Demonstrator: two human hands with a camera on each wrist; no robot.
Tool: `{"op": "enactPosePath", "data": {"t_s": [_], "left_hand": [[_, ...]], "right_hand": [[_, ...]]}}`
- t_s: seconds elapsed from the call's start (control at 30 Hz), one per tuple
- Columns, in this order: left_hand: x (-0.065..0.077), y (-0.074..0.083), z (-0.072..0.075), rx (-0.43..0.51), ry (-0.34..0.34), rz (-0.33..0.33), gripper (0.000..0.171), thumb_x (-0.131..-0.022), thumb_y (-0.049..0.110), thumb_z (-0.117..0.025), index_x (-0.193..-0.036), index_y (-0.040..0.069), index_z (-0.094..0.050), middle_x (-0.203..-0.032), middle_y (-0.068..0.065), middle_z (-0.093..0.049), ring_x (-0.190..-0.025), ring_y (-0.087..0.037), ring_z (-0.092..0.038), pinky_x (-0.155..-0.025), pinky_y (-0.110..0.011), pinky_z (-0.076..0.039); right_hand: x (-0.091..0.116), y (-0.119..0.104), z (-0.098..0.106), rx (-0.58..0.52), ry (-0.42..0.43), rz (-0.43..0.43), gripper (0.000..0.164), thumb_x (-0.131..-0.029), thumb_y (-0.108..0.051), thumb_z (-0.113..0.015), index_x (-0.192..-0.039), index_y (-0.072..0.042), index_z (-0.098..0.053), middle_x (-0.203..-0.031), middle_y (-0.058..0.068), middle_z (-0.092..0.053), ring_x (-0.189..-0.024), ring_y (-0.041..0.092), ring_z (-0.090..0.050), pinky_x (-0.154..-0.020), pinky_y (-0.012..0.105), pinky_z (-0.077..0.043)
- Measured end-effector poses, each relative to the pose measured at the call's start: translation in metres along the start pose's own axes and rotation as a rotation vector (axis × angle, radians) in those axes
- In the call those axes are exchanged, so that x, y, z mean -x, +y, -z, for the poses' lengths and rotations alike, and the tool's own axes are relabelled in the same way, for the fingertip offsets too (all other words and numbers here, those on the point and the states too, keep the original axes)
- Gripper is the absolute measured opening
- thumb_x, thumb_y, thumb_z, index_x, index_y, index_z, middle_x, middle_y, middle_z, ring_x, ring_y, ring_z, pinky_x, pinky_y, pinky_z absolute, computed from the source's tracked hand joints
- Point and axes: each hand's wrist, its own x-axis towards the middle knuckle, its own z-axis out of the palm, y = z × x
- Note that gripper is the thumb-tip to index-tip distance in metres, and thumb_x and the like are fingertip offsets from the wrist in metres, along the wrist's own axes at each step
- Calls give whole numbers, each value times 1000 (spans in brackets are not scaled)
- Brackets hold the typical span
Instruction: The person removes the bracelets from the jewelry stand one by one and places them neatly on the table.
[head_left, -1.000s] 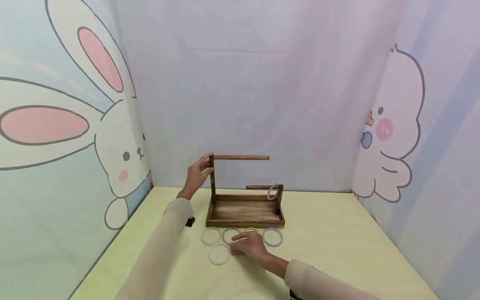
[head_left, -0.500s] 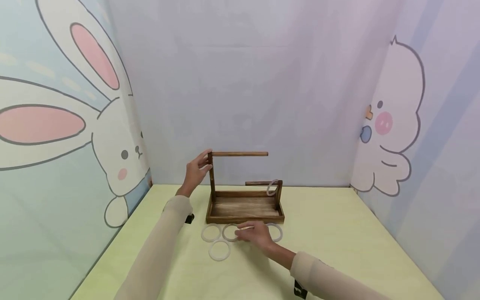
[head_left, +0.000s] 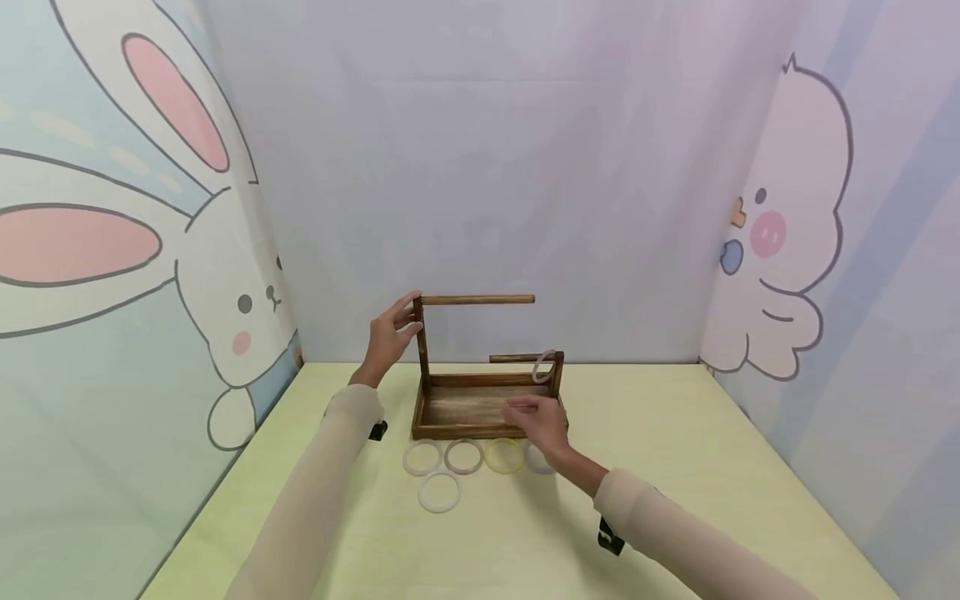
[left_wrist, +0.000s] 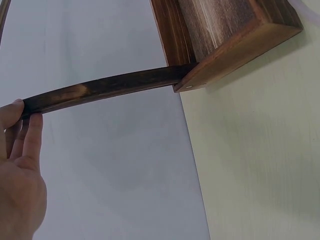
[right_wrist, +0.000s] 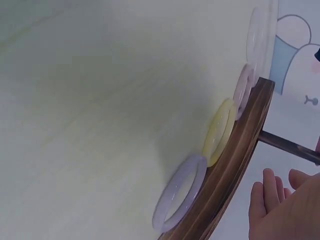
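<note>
My left hand (head_left: pixel 386 342) grips the top of the tall left post (head_left: pixel 422 346) of a dark wooden bangle stand (head_left: pixel 472 432); in the left wrist view the fingertips pinch that post's end. Over the right part of the stand's tray hovers my right hand (head_left: pixel 542 423), fingers extended, with no bangle visible in it. One pale bangle (head_left: pixel 535 371) hangs on the low bar (head_left: pixel 510 358). Along the tray's front lie a whitish bangle (head_left: pixel 406 458), a pinkish one, a yellow bangle (right_wrist: pixel 212 132) and a lilac bangle (right_wrist: pixel 167 192), partly behind my right hand in the head view.
A further white bangle (head_left: pixel 438 510) lies in front of the row. The high bar (head_left: pixel 476 299) of the stand carries nothing. Behind stands a pale backdrop (head_left: pixel 480 183), and printed cartoon panels close off both sides of the pale yellow table (head_left: pixel 645 467).
My right hand has lifted from the bangles and moved back and to the right, over the tray, uncovering the yellow bangle. The left hand keeps its grip on the post.
</note>
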Motion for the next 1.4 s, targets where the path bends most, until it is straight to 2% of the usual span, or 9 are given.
{"op": "enactPosePath", "data": {"t_s": [0.13,0.3,0.47,0.6,0.83,0.97,1.2,1.3,1.4], "left_hand": [[0,1,1,2,3,-11,64,-94,-6,-72,-151,18,-57,-132,-23,-67,-117,-36,-70,-99,-47,-58],[0,2,1,2,7,-17,65,-94,-7,-71,-151,21,-57,-132,-24,-67,-117,-36,-70,-99,-47,-58],[0,1,1,-19,14,-23,64,-94,-7,-71,-151,19,-57,-131,-23,-68,-117,-35,-70,-98,-47,-58],[0,1,0,-19,17,-38,63,-94,-8,-71,-151,16,-57,-131,-24,-68,-116,-37,-70,-98,-49,-58],[0,-2,0,-4,10,-19,62,-94,-8,-71,-151,14,-57,-132,-23,-68,-117,-35,-70,-99,-48,-58],[0,-3,-1,-8,4,-8,62,-95,-5,-71,-151,18,-57,-132,-22,-68,-117,-34,-70,-99,-47,-58],[-1,-4,-1,-4,1,15,64,-95,-3,-72,-151,24,-57,-133,-21,-68,-118,-32,-70,-99,-45,-59],[-1,-4,-1,0,0,16,65,-95,-4,-72,-151,26,-57,-133,-20,-68,-118,-32,-70,-99,-44,-59],[-1,-4,-1,2,1,10,64,-95,-5,-72,-151,22,-57,-133,-21,-68,-118,-33,-70,-99,-45,-58]], "right_hand": [[-12,1,11,15,76,19,22,-91,-21,-83,-108,-7,-81,-94,7,-80,-84,22,-78,-75,32,-65],[-22,6,21,85,156,65,22,-89,-22,-85,-106,-7,-82,-93,7,-80,-86,22,-78,-72,29,-63],[-28,9,29,120,215,88,21,-88,-21,-87,-103,-7,-83,-93,8,-80,-85,23,-78,-72,27,-62],[-31,10,34,124,243,78,22,-89,-23,-86,-104,-8,-83,-92,7,-80,-86,23,-78,-73,22,-60],[-37,13,39,95,256,70,24,-88,-24,-87,-105,-7,-83,-94,8,-80,-88,24,-78,-67,13,-55],[-41,15,40,82,263,71,28,-86,-24,-88,-107,-6,-82,-95,9,-80,-90,24,-78,-74,18,-60],[-46,14,38,66,249,46,31,-86,-21,-89,-111,-4,-81,-96,11,-80,-93,26,-78,-89,39,-63],[-48,14,36,62,243,35,31,-86,-21,-89,-111,-4,-81,-97,11,-80,-94,26,-78,-89,42,-63],[-50,12,34,74,241,33,30,-86,-21,-88,-111,-6,-82,-98,11,-80,-94,26,-78,-88,44,-63]]}}
